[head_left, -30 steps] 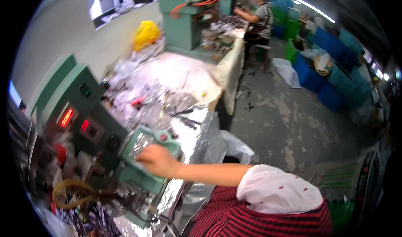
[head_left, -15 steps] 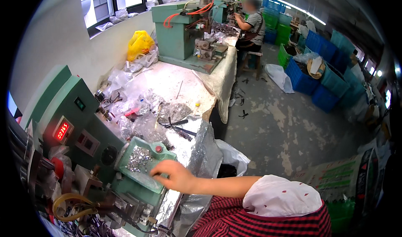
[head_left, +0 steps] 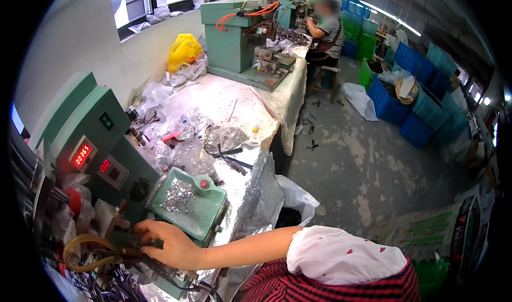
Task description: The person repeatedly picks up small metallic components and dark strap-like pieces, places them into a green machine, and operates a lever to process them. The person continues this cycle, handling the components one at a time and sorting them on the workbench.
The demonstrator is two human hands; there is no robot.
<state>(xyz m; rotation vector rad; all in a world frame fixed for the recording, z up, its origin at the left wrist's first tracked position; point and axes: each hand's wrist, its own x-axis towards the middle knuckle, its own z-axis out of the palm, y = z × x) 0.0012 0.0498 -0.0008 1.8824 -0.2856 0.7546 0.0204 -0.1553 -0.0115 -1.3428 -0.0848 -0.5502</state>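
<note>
R hand [head_left: 169, 243] reaches under green tray [head_left: 192, 208] of small metal parts [head_left: 178, 195] at the press, fingers curled, grip unclear; L hand unseen; next likely needs precise part seating.

Two red-digit displays [head_left: 90, 160] on green machine [head_left: 64, 137]

A green metal tray [head_left: 198, 212] holding a heap of small silvery parts [head_left: 178, 195] sits tilted on the green machine [head_left: 90, 142], at eight o'clock; a red knob [head_left: 204, 183] stands at its far edge.
</note>
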